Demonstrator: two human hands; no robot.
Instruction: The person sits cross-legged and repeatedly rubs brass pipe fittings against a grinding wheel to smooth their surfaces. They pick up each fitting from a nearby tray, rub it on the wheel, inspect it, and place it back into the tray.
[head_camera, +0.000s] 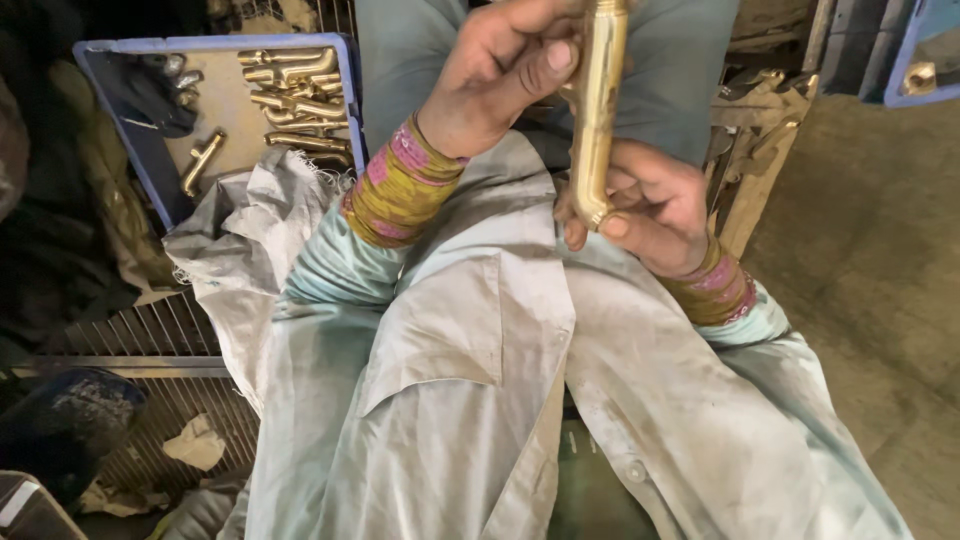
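A long polished brass tube (597, 110) stands nearly upright in front of me, its top cut off by the frame edge. My left hand (505, 70) grips its upper part with the thumb pressed on the side. My right hand (650, 205) holds its lower rounded end between thumb and fingers. Both wrists wear stacks of yellow and pink bangles. A dusty pale grey cloth (450, 330) covers my lap under the hands.
A blue plastic tray (345, 75) at the upper left holds several brass parts (295, 95) and one loose brass piece (202, 160). A metal grate (150, 330) lies at the left. Another blue tray (925, 60) with a brass fitting sits top right, beside bare concrete floor (870, 270).
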